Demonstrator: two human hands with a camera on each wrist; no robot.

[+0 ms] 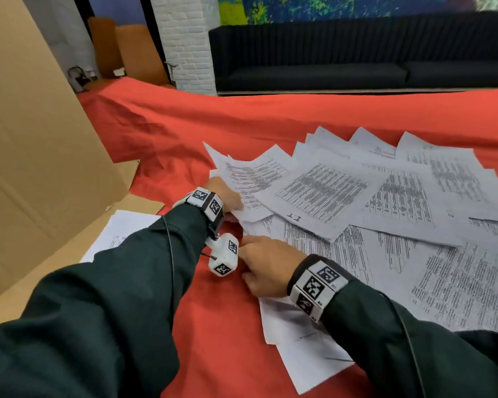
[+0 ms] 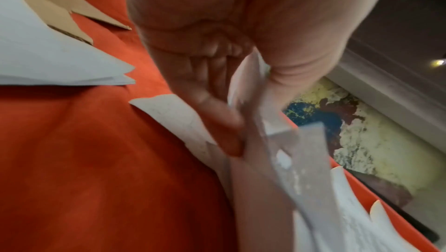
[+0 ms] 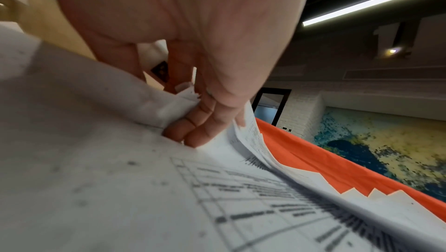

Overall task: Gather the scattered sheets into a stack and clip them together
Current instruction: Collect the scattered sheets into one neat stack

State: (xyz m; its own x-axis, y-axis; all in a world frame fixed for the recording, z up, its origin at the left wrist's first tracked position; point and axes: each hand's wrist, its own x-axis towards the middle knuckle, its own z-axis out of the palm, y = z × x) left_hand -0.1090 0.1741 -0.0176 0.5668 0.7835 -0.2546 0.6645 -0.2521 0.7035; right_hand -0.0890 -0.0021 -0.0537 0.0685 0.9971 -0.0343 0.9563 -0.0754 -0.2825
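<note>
Several printed white sheets (image 1: pixel 357 202) lie fanned and overlapping across the red cloth (image 1: pixel 184 124), mostly right of centre. My left hand (image 1: pixel 232 206) grips the left edge of the upper sheets; in the left wrist view the left hand (image 2: pixel 243 111) pinches a thin bundle of paper (image 2: pixel 296 160) between thumb and fingers. My right hand (image 1: pixel 246 248) sits just below it on the lower sheets. In the right wrist view the right hand's fingers (image 3: pixel 193 132) curl under a crumpled corner of the sheets (image 3: pixel 169 107) and lift their edges.
A large cardboard panel (image 1: pixel 41 139) leans at the left, with a flat piece under a separate pile of sheets (image 1: pixel 121 234). One sheet (image 1: pixel 305 351) lies under my right forearm. A black sofa (image 1: pixel 357 61) and a white brick pillar (image 1: pixel 187 44) stand behind the table.
</note>
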